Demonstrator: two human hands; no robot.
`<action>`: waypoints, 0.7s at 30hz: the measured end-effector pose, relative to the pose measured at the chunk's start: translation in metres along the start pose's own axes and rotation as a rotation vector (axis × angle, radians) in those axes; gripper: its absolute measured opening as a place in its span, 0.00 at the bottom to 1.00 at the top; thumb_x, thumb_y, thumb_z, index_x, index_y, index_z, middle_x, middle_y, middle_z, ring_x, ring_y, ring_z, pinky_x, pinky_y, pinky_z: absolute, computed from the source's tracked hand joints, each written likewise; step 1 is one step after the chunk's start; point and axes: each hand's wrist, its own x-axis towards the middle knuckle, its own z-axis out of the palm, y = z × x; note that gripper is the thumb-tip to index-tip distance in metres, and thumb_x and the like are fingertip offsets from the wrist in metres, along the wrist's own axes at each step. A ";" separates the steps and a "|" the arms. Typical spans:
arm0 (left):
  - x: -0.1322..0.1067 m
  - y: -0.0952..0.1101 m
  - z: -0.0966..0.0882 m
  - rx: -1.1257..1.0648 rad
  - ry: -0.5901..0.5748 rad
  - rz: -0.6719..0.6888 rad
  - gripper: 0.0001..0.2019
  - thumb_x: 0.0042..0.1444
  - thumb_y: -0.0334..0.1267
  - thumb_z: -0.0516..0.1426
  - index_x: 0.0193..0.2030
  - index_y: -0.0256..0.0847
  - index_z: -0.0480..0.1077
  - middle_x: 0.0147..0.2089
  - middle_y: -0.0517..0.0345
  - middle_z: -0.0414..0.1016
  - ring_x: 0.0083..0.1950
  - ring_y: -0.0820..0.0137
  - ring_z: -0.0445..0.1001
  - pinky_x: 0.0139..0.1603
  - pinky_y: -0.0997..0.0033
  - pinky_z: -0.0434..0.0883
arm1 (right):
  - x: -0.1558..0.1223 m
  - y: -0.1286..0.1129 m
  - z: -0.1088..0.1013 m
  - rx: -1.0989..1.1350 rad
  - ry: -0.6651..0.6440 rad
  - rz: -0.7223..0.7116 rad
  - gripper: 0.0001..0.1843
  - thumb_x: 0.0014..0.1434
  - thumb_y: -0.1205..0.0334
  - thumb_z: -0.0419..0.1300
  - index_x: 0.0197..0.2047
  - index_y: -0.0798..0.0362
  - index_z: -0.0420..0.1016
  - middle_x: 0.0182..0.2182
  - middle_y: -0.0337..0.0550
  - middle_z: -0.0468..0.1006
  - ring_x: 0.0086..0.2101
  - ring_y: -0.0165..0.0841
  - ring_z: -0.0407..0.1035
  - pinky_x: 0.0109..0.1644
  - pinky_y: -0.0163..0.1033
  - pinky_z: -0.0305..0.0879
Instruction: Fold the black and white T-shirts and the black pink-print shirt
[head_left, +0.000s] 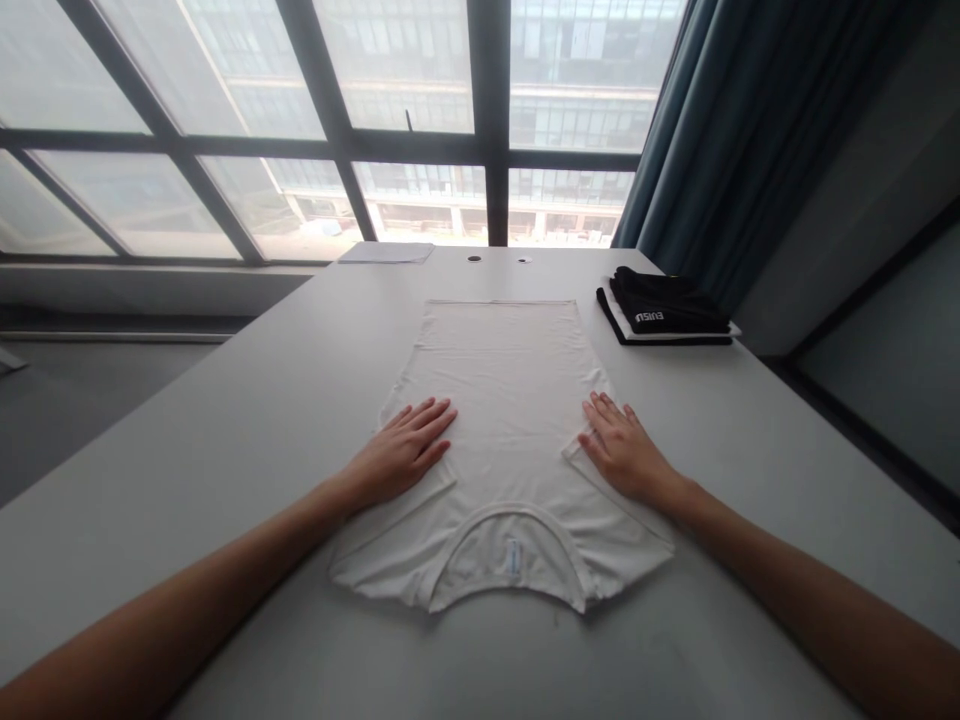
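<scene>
A white T-shirt point(510, 400) lies spread on the table, its round neckline toward me and its hem at the far end. Both short sleeves are turned inward over the body. My left hand point(405, 450) rests flat on the shirt's left side, fingers stretched out, just above the left sleeve's edge. On the opposite side my right hand point(621, 448) lies flat near the right sleeve, fingers extended. A small label shows inside the neckline. Light creases run across the fabric, and neither hand grips it.
The white table point(225, 450) runs up to large framed windows point(420, 80). A stack of folded black and white clothes point(667, 305) sits at the back right. Papers point(386, 253) lie at the far left edge, near two round cable holes. A blue curtain point(720, 140) hangs to the right.
</scene>
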 end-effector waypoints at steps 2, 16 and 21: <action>0.000 0.000 0.000 -0.010 0.006 0.004 0.29 0.72 0.55 0.41 0.74 0.48 0.53 0.76 0.57 0.48 0.77 0.59 0.46 0.74 0.50 0.49 | 0.001 0.001 -0.003 0.035 0.063 0.018 0.31 0.72 0.53 0.42 0.72 0.61 0.55 0.71 0.57 0.52 0.71 0.43 0.44 0.71 0.58 0.45; -0.006 0.007 -0.031 -0.225 0.268 0.015 0.26 0.73 0.50 0.41 0.70 0.42 0.61 0.71 0.52 0.62 0.73 0.64 0.57 0.75 0.57 0.52 | -0.009 -0.012 0.006 0.030 0.056 -0.182 0.31 0.72 0.52 0.44 0.72 0.59 0.55 0.71 0.55 0.52 0.71 0.42 0.42 0.72 0.57 0.45; -0.015 0.023 -0.019 -0.074 -0.124 0.168 0.31 0.71 0.56 0.44 0.76 0.51 0.43 0.77 0.58 0.45 0.78 0.60 0.39 0.76 0.47 0.40 | -0.010 -0.012 0.015 -0.006 -0.043 -0.235 0.31 0.72 0.49 0.45 0.71 0.55 0.58 0.71 0.55 0.54 0.70 0.44 0.45 0.71 0.61 0.45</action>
